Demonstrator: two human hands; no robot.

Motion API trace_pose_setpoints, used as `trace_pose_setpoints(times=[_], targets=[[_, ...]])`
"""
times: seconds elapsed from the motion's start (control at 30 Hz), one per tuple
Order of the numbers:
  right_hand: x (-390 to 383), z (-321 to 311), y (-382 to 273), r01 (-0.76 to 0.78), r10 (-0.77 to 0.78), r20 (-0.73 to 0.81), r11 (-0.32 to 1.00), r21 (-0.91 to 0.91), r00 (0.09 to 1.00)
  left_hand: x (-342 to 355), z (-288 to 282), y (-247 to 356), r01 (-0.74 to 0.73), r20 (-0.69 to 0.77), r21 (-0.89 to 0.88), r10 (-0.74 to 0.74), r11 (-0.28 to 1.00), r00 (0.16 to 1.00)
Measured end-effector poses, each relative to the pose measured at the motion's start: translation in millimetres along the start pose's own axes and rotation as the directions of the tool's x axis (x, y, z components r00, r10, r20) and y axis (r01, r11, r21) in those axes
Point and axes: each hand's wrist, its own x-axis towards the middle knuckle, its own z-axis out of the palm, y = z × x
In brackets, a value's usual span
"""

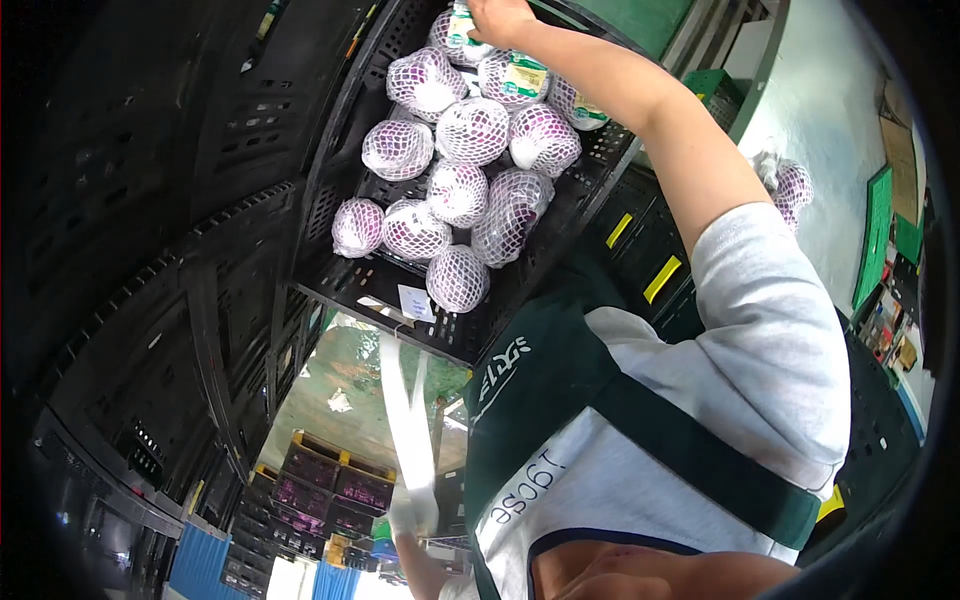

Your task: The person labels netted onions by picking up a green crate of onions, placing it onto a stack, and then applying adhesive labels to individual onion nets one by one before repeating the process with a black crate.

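Several round purple vegetables in white foam nets, which look like red cabbages [472, 131], lie in a black plastic crate [345, 290]. At the top edge my right hand [503, 22] reaches over the far end, fingers closed at a white-and-green label [461, 28] on one cabbage; part of this hand is cut off. Similar labels sit on the neighbouring cabbage [513, 78] and one beside it. Low in the picture my left hand [412, 512], washed out by glare, is closed around a long white strip [405, 420], which stretches up toward the crate's near edge.
Tall black crates [190, 250] stand along the left. Right of the cabbage crate are black crates with yellow tabs [662, 279]. A pale table [825, 130] holds another netted bundle [792, 190]. Stacked crates with purple contents [300, 500] stand on the green floor [345, 385].
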Motion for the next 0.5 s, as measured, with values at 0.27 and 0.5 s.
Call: trace_pose_setpoints(times=[0.27,0.5], targets=[[-27,-23,-32,-0.04,0.043,0.091,0.999,-0.032,0.995,-128,54,-23,0.367,0.217,-0.916,-0.571,0.161,0.792],[-122,-23,-163,-0.02,-0.379,0.361,0.665,0.746,0.852,-30,-300,124,-0.769,-0.641,-0.631,-0.487,-0.107,0.594]])
